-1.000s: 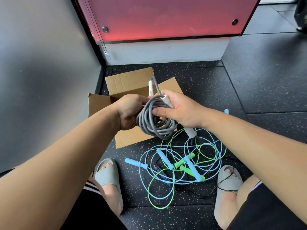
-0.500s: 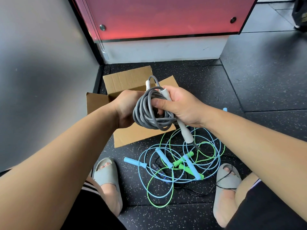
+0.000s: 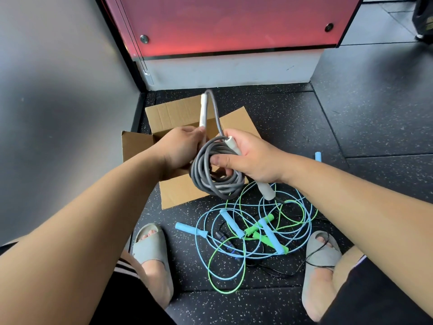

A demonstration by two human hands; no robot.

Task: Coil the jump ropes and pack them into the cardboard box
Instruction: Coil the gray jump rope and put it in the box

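Around you: the open brown cardboard box [image 3: 185,194] sits on the black speckled rubber floor [image 3: 351,113], in the corner between the grey wall [image 3: 58,90] and the red panel [image 3: 234,24]. Just off the box's near-right corner lies a loose tangle of thin light-blue and green jump ropes [image 3: 236,281], with blue and green handles mixed in. A thin black cord [image 3: 284,274] runs along the tangle's near edge and over your right grey slide sandal [image 3: 323,254]. Your left grey slide sandal [image 3: 150,247] is on the near side of the box. A lone light-blue handle tip [image 3: 318,157] shows right of the box, past your right forearm.

The thick grey jump rope [image 3: 210,179] is coiled and held in the air over the box's near-right flap, between both hands.
- Your left hand [image 3: 180,148] is curled closed at the coil's left side and grips the base of the white handle [image 3: 203,111], which sticks up above the box.
- Your right hand [image 3: 253,160] has its thumb pressed across the coil strands and its fingers wrapped round the off-white second handle [image 3: 266,192], which points down at the tangle.

Hard to read: your hands and left forearm cover most of the box interior, so I can't tell its contents. The coil hides your left fingertips. A dark object in the middle of the tangle is unclear.
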